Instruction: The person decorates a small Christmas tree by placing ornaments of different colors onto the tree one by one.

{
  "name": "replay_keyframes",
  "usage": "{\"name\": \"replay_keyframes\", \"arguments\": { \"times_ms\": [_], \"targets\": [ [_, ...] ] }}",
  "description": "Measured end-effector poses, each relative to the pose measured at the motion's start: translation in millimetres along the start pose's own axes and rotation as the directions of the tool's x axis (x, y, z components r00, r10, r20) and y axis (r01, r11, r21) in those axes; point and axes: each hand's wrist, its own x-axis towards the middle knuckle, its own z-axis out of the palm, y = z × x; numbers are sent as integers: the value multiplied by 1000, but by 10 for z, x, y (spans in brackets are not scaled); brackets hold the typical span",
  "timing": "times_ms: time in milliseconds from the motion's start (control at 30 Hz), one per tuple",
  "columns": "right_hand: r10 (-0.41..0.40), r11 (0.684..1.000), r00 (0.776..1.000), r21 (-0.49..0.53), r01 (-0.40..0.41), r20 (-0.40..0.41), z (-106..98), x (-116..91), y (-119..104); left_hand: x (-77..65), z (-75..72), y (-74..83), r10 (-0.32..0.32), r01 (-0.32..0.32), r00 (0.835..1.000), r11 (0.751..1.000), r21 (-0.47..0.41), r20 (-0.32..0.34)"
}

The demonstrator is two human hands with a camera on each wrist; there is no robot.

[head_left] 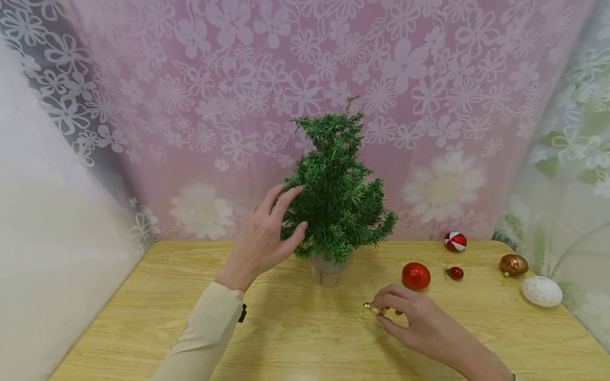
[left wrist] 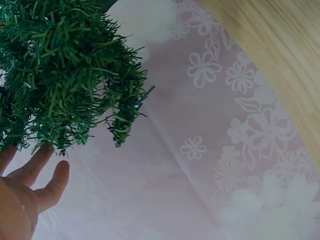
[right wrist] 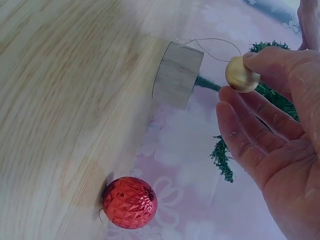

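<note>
Two hands in play: left hand up against the left side of the tree, with fingers relaxed and spread, touching the greenery without clamping down on any of it. Over on the right, right hand pinching a gold bauble between thumb and fingertips, above the table, nearer than the pot and a bit to the right of it. Can't tell how high up.

Pretty decent hold tbh. Good to see the hanging loop dangling free of the fingers, so don't bunch it under the thumb. Pinch by the round body and go light but sure: probably slippery, being so smooth. Would turn the cap toward the tree before getting close, and spread the loop a little first. Best to go soft with the left hand too, just steadying, no shoving, for fear of tipping such a narrow pot. Also worth watching the right hand around the red faceted ball, just beyond on the far side, with the small red bauble farther right. Easy to send either rolling.
</note>
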Motion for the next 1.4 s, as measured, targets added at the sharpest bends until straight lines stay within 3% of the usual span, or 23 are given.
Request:
{"name": "replay_keyframes", "arguments": {
  "times_ms": [233, 467, 800, 1033, 1400],
  "targets": [
    [2, 1000, 1000, 8, -2, -4, -11, -26, 13, -108, -45, 24, -44, 40, 996, 998, 56, 84],
    [2, 1000, 1000, 12, -2, -9, -9, -35, 23, -131, -61, 58, -41, 29, 997, 986, 164, 67],
    [8, 1000, 1000, 9, -8, 17, -13, -68, 45, -179, -63, 14, -39, 29, 997, 988, 151, 66],
    [-5, 1000, 999, 27, 6, -35, -66, -76, 51, -212, -52, -1, -49, 38, 995, 992, 120, 91],
    [21, 997, 992, 75, -11, -125, -249, -30, -2, -281, -22, -8, 43, -56, 996, 983, 173, 77]
  ]
}}
